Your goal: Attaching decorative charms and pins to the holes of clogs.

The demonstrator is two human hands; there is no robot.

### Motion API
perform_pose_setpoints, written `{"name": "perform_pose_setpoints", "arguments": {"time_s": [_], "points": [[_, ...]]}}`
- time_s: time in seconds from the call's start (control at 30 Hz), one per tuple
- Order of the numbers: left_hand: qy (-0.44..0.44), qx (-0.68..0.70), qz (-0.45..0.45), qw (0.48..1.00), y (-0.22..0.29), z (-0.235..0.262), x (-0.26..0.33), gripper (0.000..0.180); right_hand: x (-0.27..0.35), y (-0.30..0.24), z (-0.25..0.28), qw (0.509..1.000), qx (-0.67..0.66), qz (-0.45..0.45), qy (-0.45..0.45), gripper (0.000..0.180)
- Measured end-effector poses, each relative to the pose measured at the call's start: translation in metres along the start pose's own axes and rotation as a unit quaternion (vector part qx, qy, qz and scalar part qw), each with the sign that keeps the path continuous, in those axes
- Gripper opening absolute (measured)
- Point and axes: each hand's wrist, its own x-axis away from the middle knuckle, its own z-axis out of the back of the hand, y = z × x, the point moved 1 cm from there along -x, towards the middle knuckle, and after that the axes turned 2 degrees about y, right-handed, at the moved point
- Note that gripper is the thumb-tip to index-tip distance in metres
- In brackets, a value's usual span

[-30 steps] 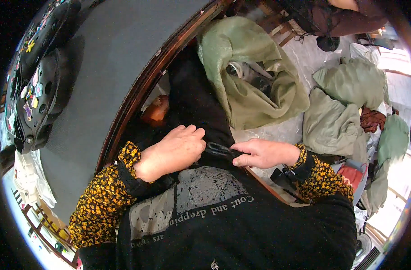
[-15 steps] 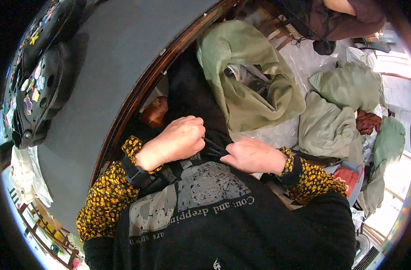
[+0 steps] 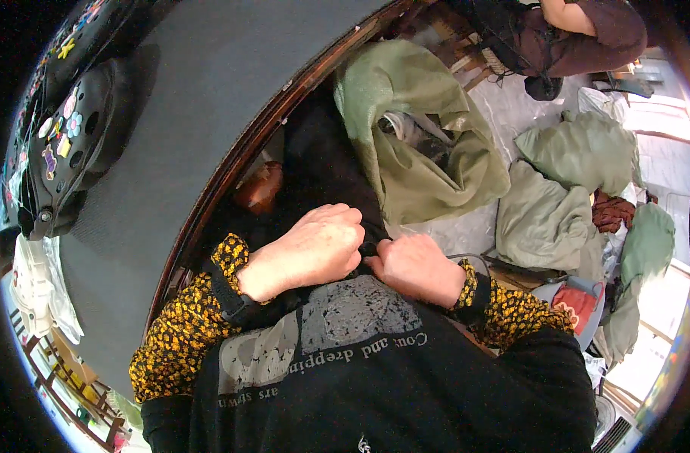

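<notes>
My left hand (image 3: 307,245) is closed, its back turned up, just in front of my black shirt. Close beside it, my right hand (image 3: 419,268) has its fingers bent in and thumb pressed against them. A small dark piece of some thin black strands (image 3: 369,249) shows between the two hands. The fingers hide most of these strands, and their kind cannot be made out. Just beyond my hands is dark cloth over my lap, and past it stands an open green sack (image 3: 394,177) with grey and dark items inside.
A dark table with a wooden edge (image 3: 231,162) runs along my left, bearing black clogs (image 3: 73,143) with colourful charms. Several stuffed green sacks (image 3: 579,151) lie to the right. A grey container (image 3: 586,332) with a red item stands near my right elbow. Another person (image 3: 571,38) sits at the far right.
My hands have come closer together, so less of the black strands shows between them. The left hand moved right; the right hand shifted slightly left and nearer my body.
</notes>
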Motion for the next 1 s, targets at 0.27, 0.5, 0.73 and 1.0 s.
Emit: {"name": "perform_pose_setpoints", "arguments": {"time_s": [0.27,0.5,0.73,1.0], "points": [[-0.139,0.079,0.075,0.984,-0.012,0.011,0.008,0.014,-0.006,0.016,0.011,0.995,-0.018,0.024,-0.097,0.041],[-0.004,0.028,0.141,0.99,0.008,0.085,0.054,0.02,-0.043,0.043,0.075,0.994,-0.087,0.068,0.008,0.035],[0.08,0.136,0.17,0.973,0.028,0.132,0.149,0.023,-0.086,0.019,0.144,0.985,-0.05,0.123,0.11,0.02],[0.207,0.271,0.308,0.888,0.057,0.092,0.286,0.015,-0.106,0.014,0.207,0.976,-0.059,0.077,0.194,0.02]]}}
